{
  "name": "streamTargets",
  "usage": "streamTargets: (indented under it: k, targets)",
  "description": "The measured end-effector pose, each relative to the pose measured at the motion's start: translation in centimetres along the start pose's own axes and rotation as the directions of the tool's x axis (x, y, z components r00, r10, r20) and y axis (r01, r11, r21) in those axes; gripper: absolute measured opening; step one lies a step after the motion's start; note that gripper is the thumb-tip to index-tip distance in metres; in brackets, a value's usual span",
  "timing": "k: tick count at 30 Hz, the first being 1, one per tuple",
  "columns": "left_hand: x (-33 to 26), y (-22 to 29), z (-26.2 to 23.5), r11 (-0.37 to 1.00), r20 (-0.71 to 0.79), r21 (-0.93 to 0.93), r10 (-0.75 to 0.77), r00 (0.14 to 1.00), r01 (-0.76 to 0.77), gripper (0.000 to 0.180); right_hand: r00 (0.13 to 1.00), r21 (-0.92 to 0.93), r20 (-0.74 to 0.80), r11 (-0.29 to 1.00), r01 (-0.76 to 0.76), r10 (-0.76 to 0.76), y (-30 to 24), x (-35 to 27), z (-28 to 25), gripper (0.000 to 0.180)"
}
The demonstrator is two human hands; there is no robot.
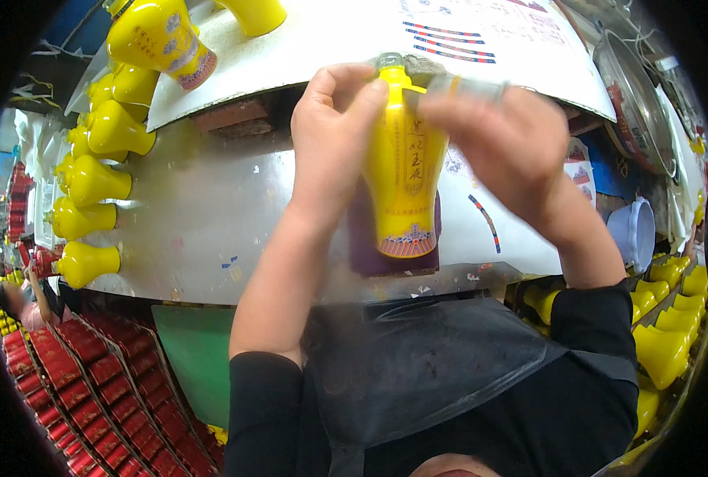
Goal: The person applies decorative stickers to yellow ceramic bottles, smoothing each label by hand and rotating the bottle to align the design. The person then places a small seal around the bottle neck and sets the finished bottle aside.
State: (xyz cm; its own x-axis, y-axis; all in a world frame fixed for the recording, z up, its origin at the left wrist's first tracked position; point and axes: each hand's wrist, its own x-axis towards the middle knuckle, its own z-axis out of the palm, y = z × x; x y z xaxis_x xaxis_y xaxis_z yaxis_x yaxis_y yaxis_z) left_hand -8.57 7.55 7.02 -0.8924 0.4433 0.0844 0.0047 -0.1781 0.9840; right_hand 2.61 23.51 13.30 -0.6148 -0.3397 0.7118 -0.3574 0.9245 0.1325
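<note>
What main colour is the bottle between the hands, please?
The bottle is mainly yellow, clearest in the head view.

Directly before me, my yellow bottle (pixel 406 187) is positioned printed face up, neck far, patterned base near.

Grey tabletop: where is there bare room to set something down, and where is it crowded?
Mostly bare: tabletop between the yellow bottle row and left forearm, bar small scraps. Crowded: that row, and the centre, where left hand and right hand flank another bottle.

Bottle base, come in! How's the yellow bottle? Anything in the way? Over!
Left grip at neck of yellow bottle. Bottle's print faces camera. Blurred right grip partly in the way, upper right.
</note>
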Motion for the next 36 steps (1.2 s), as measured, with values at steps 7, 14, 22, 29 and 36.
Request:
streamTargets:
  k: [7, 14, 22, 29, 36]
  targets:
    - [-0.4, 0.1, -0.6, 0.978, 0.011, -0.198, -0.066, 0.998, 0.067, 0.018, 0.983, 0.277, 0.115, 0.955, 0.105, -0.141, -4.0, -3.8, 0.7, 0.030]
    - [-1.1, -0.4, -0.6, 0.992, 0.054, 0.002, 0.124, 0.991, -0.125, 0.027, 0.951, 0.503, 0.133, 0.846, 0.177, -0.278, -6.5, -2.2, 0.8, 0.013]
    - [-1.5, -2.3, 0.4, 0.885, 0.098, 0.312, 0.332, 0.938, -0.346, 0.032, 0.994, 0.540, 0.066, 0.841, 0.035, -0.083, -4.7, -5.9, 0.4, 0.020]
    - [-1.4, -3.7, -0.5, 0.972, 0.122, 0.088, 0.208, 0.970, -0.219, 0.034, 0.948, 0.505, 0.034, 0.813, -0.291, 0.318, -3.6, -8.1, 0.9, 0.029]
    - [-1.9, -3.6, 0.1, 0.986, 0.106, -0.046, 0.162, 0.981, -0.158, 0.037, 0.940, 0.631, 0.126, 0.706, -0.322, 0.316, -5.4, -11.5, 1.0, 0.030]
